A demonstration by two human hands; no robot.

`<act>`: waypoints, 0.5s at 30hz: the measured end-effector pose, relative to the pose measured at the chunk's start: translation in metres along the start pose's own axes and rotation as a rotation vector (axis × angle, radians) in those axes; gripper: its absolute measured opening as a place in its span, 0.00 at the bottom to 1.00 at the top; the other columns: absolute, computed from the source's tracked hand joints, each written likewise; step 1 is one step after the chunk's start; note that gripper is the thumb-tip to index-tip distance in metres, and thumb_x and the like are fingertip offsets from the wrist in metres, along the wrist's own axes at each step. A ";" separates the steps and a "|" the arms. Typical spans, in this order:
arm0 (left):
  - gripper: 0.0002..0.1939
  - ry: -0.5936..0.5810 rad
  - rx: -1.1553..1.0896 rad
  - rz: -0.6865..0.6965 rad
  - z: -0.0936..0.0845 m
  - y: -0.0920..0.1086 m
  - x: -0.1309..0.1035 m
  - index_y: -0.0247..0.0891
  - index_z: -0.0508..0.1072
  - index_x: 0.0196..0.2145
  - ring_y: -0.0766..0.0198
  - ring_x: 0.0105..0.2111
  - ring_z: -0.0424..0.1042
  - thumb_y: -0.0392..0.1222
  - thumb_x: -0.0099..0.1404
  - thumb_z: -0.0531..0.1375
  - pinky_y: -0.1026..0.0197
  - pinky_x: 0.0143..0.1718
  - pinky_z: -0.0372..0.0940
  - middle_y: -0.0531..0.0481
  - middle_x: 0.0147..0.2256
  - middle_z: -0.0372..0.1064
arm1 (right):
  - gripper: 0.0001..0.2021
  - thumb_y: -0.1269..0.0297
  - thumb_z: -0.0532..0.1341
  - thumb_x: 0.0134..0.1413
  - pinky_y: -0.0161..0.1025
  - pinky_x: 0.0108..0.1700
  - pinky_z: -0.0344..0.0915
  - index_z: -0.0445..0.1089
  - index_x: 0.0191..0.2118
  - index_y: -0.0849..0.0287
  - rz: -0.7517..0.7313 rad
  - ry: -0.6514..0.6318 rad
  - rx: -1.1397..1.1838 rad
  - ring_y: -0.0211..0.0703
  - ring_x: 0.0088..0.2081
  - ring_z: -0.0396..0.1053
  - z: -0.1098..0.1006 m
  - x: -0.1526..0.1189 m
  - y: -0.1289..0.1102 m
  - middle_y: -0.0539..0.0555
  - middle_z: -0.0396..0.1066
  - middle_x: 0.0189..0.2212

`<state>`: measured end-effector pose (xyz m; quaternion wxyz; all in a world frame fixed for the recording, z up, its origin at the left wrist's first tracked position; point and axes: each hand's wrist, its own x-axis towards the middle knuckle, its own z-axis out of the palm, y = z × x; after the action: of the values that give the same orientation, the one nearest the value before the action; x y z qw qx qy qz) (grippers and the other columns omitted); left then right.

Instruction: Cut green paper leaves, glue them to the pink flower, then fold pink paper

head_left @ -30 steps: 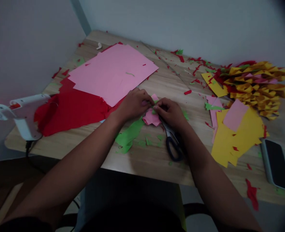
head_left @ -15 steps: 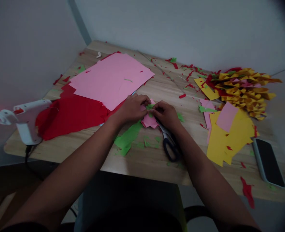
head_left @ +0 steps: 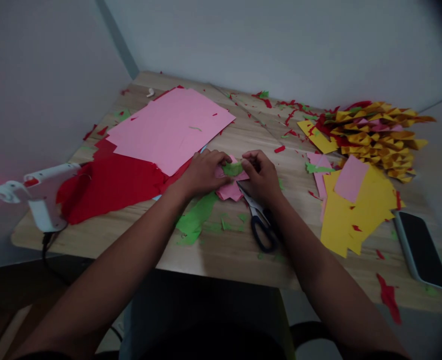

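Note:
A small piece of green paper (head_left: 233,169) is stretched between my hands over the middle of the table. My left hand (head_left: 208,172) grips its left end between thumb and fingers. At the right end, my right hand (head_left: 261,172) has curled fingers that appear to pinch the edge. Pink paper pieces (head_left: 230,191) lie just beneath, partly covered by my hands. Scissors (head_left: 263,232) with dark handles rest by my right wrist, their blades pointing under that hand. A larger green paper scrap (head_left: 197,220) lies below my left hand.
Large pink sheets (head_left: 172,127) and red paper (head_left: 112,185) cover the left side, beside a white glue gun (head_left: 43,195). At right are yellow sheets (head_left: 350,212), a folded yellow paper piece (head_left: 382,142) and a phone (head_left: 423,250). Red and green scraps are scattered about.
My hands have moved slightly apart, and the green paper between them now shows more of its surface. The view has shifted a little; the other things lie as before.

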<state>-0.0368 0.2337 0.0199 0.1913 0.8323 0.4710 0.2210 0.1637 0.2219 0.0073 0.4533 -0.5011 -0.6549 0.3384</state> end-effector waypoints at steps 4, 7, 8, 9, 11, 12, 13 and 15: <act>0.22 -0.016 0.034 -0.005 0.003 0.000 0.001 0.42 0.72 0.50 0.51 0.50 0.69 0.49 0.59 0.67 0.50 0.50 0.58 0.47 0.50 0.73 | 0.11 0.53 0.59 0.60 0.37 0.37 0.63 0.66 0.40 0.55 0.061 0.042 0.079 0.39 0.33 0.65 -0.001 0.003 0.003 0.49 0.67 0.31; 0.20 -0.001 0.007 -0.021 0.005 0.000 0.002 0.44 0.73 0.50 0.53 0.48 0.70 0.49 0.62 0.65 0.50 0.50 0.58 0.49 0.47 0.74 | 0.11 0.52 0.58 0.60 0.37 0.36 0.63 0.66 0.38 0.55 0.061 0.052 0.092 0.38 0.32 0.65 0.000 0.004 0.005 0.48 0.66 0.30; 0.20 0.004 0.014 -0.026 0.005 0.000 0.002 0.44 0.73 0.50 0.53 0.48 0.70 0.50 0.62 0.65 0.50 0.50 0.58 0.49 0.46 0.75 | 0.11 0.52 0.59 0.60 0.37 0.36 0.63 0.66 0.38 0.55 0.057 0.055 0.094 0.38 0.32 0.65 0.000 0.004 0.005 0.48 0.65 0.30; 0.20 0.008 0.028 -0.029 0.006 -0.001 0.002 0.44 0.73 0.50 0.52 0.48 0.69 0.50 0.61 0.66 0.50 0.50 0.58 0.49 0.45 0.75 | 0.11 0.53 0.59 0.60 0.37 0.36 0.62 0.66 0.38 0.55 0.055 0.054 0.097 0.38 0.31 0.64 0.000 0.004 0.005 0.47 0.65 0.29; 0.21 0.019 0.028 -0.040 0.008 -0.002 0.003 0.44 0.73 0.50 0.52 0.47 0.69 0.50 0.60 0.66 0.49 0.49 0.58 0.49 0.44 0.74 | 0.11 0.54 0.59 0.60 0.36 0.35 0.62 0.66 0.37 0.56 0.049 0.056 0.104 0.37 0.31 0.64 0.000 0.004 0.006 0.47 0.64 0.29; 0.20 0.030 -0.006 -0.049 0.008 -0.002 0.003 0.44 0.73 0.50 0.53 0.46 0.69 0.48 0.61 0.65 0.50 0.48 0.59 0.49 0.44 0.74 | 0.11 0.54 0.59 0.60 0.36 0.35 0.61 0.66 0.37 0.56 0.046 0.057 0.108 0.37 0.30 0.63 -0.001 0.005 0.005 0.47 0.64 0.29; 0.18 0.051 -0.062 -0.058 0.007 -0.003 0.003 0.43 0.73 0.50 0.55 0.44 0.70 0.47 0.63 0.64 0.52 0.47 0.60 0.49 0.43 0.74 | 0.10 0.54 0.59 0.60 0.37 0.35 0.61 0.66 0.37 0.56 0.044 0.058 0.112 0.37 0.30 0.63 -0.001 0.005 0.005 0.47 0.64 0.28; 0.13 0.145 -0.178 -0.050 0.004 -0.003 0.004 0.42 0.73 0.48 0.59 0.41 0.69 0.45 0.67 0.60 0.55 0.44 0.62 0.49 0.42 0.74 | 0.10 0.54 0.59 0.59 0.37 0.34 0.61 0.66 0.36 0.56 0.043 0.064 0.112 0.37 0.29 0.62 0.000 0.006 0.005 0.47 0.65 0.28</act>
<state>-0.0346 0.2384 0.0155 0.2355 0.7817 0.4828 0.3169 0.1651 0.2285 0.0048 0.4939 -0.4994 -0.6092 0.3682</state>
